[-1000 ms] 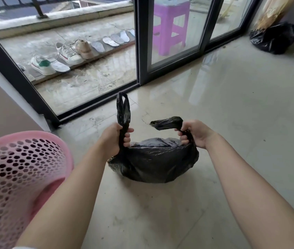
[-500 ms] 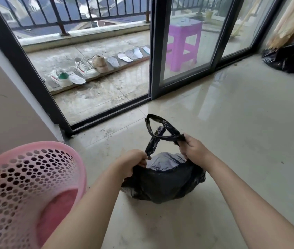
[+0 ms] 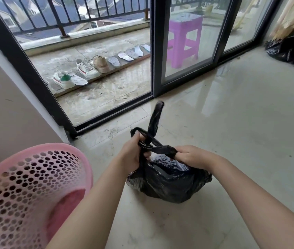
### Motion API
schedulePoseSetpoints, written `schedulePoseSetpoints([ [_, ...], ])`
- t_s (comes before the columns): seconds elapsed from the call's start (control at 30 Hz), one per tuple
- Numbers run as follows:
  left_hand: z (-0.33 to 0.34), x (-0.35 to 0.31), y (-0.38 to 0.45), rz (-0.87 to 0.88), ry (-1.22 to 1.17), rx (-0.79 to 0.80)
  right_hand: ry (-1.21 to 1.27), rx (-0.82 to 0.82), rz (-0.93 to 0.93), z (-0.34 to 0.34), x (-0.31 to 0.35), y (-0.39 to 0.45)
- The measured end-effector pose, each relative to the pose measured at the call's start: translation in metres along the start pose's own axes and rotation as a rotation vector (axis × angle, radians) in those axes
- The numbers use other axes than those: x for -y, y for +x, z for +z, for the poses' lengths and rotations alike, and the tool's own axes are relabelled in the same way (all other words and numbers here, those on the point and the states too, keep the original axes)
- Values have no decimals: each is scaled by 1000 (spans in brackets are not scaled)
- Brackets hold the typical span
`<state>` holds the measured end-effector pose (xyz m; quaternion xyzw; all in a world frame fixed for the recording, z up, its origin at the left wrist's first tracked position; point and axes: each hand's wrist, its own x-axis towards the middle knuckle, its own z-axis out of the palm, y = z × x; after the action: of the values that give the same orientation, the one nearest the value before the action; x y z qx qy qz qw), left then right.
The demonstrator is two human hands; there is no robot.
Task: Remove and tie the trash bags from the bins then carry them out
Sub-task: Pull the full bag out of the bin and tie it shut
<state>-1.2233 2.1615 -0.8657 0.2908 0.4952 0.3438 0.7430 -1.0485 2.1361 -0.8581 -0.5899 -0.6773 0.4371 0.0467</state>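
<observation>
As the tying step appears under way beside an emptied pink bin (image 3: 35, 186), the left hand (image 3: 133, 155) and right hand (image 3: 192, 157) each grip a crossed handle of the black trash bag (image 3: 167, 184) on the glossy tiled floor (image 3: 241, 123), the knot seemingly needing a cinching pull, another black bag (image 3: 291, 49) lying by the far balcony door (image 3: 187, 42).

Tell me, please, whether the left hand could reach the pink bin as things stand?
Probably yes, once it lets go: the pink bin lies just beside the left arm with nothing between, but the left hand is gripping a handle of the black trash bag.
</observation>
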Motion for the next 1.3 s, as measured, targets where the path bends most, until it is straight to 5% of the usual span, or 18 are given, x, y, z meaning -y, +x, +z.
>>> schedulePoseSetpoints([
  [0.2,-15,-1,1,39,-217,63,140,36,-45,-8,-12,-12],
  [0.5,-6,1,3,41,157,145,251,-272,-24,-2,-9,-1],
  [0.63,2,7,-1,-114,238,145,183,-128,-54,3,-3,0],
  [0.8,5,6,6,-8,104,2,18,-9,-10,4,-1,0],
  [1.03,4,1,-6,40,588,188,299,-52,130,-8,-12,-2],
  [1.3,8,-12,-11,27,773,272,764,-131,-68,-12,-21,1],
])
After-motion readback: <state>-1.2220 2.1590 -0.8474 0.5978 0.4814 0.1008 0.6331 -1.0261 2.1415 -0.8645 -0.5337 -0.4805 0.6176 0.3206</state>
